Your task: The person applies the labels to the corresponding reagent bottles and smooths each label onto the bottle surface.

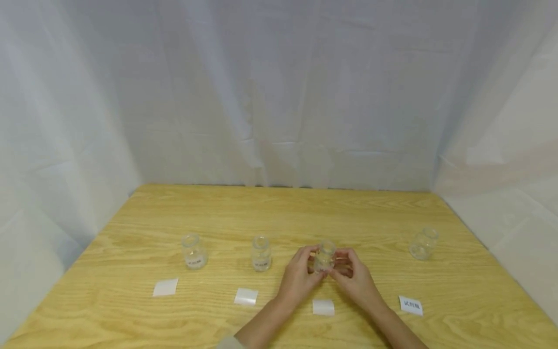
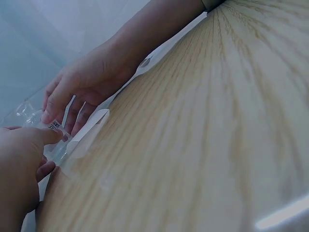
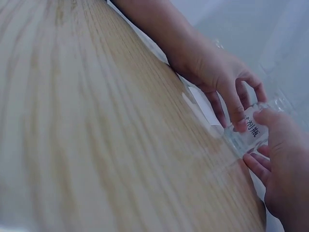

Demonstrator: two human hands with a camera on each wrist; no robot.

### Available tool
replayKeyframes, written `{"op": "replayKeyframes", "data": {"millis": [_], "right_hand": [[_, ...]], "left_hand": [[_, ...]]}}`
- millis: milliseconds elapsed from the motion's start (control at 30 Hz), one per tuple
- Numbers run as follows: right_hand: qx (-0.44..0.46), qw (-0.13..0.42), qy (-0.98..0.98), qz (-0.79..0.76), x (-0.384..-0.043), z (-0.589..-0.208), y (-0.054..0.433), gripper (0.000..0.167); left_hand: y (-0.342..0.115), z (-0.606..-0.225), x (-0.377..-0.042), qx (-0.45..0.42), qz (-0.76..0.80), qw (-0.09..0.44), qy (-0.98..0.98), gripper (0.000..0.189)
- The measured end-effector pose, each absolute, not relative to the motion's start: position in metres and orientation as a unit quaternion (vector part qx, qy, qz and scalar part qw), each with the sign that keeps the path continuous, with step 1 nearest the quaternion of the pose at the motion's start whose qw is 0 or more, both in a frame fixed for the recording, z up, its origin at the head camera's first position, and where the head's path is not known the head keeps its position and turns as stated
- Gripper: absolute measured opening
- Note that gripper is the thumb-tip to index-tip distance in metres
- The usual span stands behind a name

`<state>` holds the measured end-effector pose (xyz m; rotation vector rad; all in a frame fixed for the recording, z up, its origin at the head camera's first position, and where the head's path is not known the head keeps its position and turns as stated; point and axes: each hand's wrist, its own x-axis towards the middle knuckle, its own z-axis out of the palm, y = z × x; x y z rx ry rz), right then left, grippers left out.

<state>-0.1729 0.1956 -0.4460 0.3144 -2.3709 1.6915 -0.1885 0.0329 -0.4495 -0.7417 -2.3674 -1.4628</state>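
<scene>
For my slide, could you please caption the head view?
Both hands, left hand and right hand, hold a small clear glass bottle above the wooden table.

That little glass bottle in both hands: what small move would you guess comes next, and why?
Probably smoothing the label flat with the fingertips. Both the left hand and the right hand hold the bottle, and fingers rest on its printed label.

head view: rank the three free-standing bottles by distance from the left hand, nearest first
From the left hand:
1. Middle-left bottle, just to its left.
2. Far-left bottle, further left.
3. Far-right bottle, across beyond the right hand.
2 and 3 are close; order tentative.
</scene>
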Motion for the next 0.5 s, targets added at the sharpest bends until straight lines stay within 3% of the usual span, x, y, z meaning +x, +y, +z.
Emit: {"op": "replayKeyframes", "data": {"millis": [300,500], "right_hand": [[0.160,0.151,-0.813,0.539,-0.1757,-0.4504,0.1984,0.032],[0.162,0.156,-0.818,0.529,-0.1760,-0.4514,0.1983,0.029]], "left_hand": [[0.0347,-0.4501,-0.1884,-0.273,-0.488,0.178,-0.810,0.051],[0.0318,-0.4490,-0.1870,-0.273,-0.511,0.151,-0.801,0.050]]}}
